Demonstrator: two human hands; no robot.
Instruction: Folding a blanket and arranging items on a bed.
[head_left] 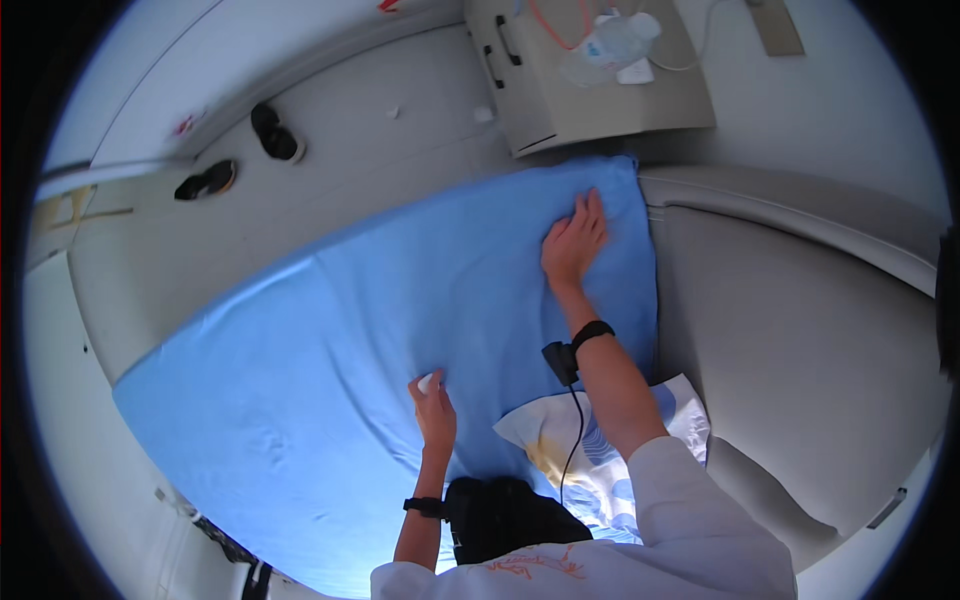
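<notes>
A blue fitted sheet (300, 380) covers the bed, with creases running through its middle. My right hand (576, 240) is at the sheet's far right corner, its fingers stretched out and partly apart, holding nothing. Nearer to me, over the middle of the bed, my left hand (433, 410) is closed round a small white object (428, 383). Its kind cannot be made out, as the fingers hide most of it. Beneath my right forearm lies a patterned pillow (560, 440) in white, blue and yellow.
A padded grey headboard (790, 330) borders the bed on the right. Beyond the far corner stands a beige cabinet (600, 110) with a clear plastic bottle (610, 45) on top. Dark shoes (277, 133) lie on the grey floor. A black cable (575, 450) hangs from my right wrist strap.
</notes>
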